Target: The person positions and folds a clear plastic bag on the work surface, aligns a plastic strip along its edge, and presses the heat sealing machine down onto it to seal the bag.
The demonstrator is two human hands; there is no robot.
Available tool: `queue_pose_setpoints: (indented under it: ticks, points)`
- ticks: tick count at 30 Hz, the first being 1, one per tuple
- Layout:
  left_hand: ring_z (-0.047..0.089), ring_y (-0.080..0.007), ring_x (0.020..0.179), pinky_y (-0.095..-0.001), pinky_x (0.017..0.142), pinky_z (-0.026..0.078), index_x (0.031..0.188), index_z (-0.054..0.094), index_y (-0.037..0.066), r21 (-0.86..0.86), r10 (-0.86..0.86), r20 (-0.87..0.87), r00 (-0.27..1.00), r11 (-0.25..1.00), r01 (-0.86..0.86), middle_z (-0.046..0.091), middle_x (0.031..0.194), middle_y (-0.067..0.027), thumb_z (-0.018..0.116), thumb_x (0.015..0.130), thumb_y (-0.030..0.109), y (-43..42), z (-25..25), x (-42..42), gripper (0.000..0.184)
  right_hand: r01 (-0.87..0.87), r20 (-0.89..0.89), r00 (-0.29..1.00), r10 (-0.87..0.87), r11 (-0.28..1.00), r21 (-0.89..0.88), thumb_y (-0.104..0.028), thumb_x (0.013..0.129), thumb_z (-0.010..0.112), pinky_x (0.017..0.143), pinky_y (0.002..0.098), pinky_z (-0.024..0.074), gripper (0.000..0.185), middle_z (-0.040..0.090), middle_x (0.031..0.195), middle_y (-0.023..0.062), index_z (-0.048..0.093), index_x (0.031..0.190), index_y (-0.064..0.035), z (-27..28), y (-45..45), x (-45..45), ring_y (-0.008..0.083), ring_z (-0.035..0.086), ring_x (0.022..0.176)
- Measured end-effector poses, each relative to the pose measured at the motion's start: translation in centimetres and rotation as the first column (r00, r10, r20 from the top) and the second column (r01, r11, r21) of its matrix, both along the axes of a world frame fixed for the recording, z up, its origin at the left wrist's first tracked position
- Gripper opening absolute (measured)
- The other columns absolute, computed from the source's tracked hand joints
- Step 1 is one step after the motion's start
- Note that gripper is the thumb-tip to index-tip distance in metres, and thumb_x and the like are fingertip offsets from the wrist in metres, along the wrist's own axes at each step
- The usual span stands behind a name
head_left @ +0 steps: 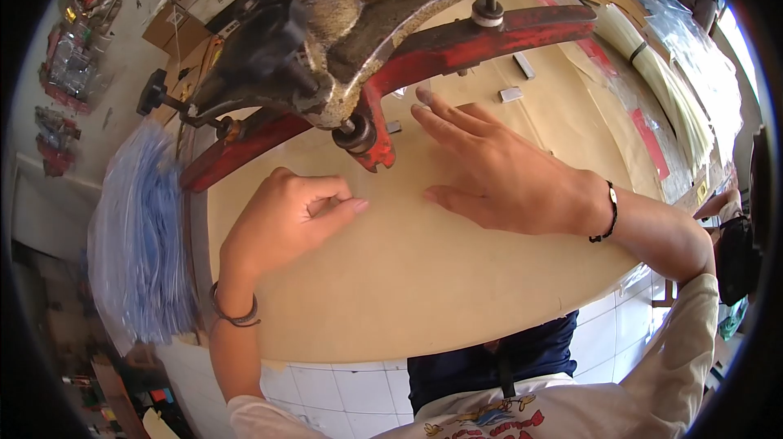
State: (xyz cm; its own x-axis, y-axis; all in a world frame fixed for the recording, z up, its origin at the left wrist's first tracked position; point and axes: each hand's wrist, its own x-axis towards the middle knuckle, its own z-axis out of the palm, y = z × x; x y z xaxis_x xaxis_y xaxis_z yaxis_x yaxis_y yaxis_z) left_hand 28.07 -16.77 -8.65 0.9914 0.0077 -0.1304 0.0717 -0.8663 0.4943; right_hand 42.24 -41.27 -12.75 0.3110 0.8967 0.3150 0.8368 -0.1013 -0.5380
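Note:
My left hand [295,215] is curled over the brown paper sheet [391,284], thumb pressed toward the bent fingers. What it holds, if anything, is hidden. My right hand [497,166] is spread low over the same sheet, fingers apart, with nothing in it. Between and above the hands stands a machine with a worn metal arm [383,23] and a red bar [489,39] fitted with black screw knobs. Its forked red tip [379,153] lies between my two hands. Beyond my right fingertips are small metal-looking blocks [510,95], and one piece [394,126] sits beside the red fork.
A bundle of bluish clear plastic [147,235] hangs along the left table edge. On the right lies a tied bundle of pale strips [661,80] near red patches [648,143]. A cardboard box [175,31] and packaged items [73,47] are at far left. Another person's arm shows at far right.

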Motion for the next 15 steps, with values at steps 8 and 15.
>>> queue_pose_setpoints:
  ticks: [8, 15]
  points:
    - [0.044, -0.0246, 0.047, -0.0352, 0.050, 0.038, 0.083, 0.072, 0.001, -0.097, -0.086, -0.013, 0.996, 0.992, 0.084, 0.053, 0.057, -0.0152, 0.073, 0.091, 0.019, 0.5, -0.1, -0.1, 0.019, -0.024, 0.007, 1.000, 0.024, 0.999, -0.022, -0.020, 0.090, 0.070, 0.112, 0.0450, 0.0432, 0.077, 0.037, 0.155, 0.0329, 0.033, 0.148, 0.0146, 0.2, 0.1, 0.2, 0.0446, 0.046, 0.134]
    - [0.048, -0.0212, 0.046, -0.0335, 0.050, 0.038, 0.086, 0.074, 0.001, -0.054, -0.202, 0.146, 0.968, 0.976, 0.211, 0.056, 0.058, -0.0143, 0.074, 0.090, 0.014, -0.6, -0.6, -0.4, 0.014, 0.012, 0.011, 1.000, -0.012, 0.999, -0.040, -0.020, 0.089, 0.071, 0.114, 0.0446, 0.0410, 0.079, 0.040, 0.154, 0.0306, 0.033, 0.151, 0.0129, 0.3, 0.2, 0.2, 0.0433, 0.045, 0.137]
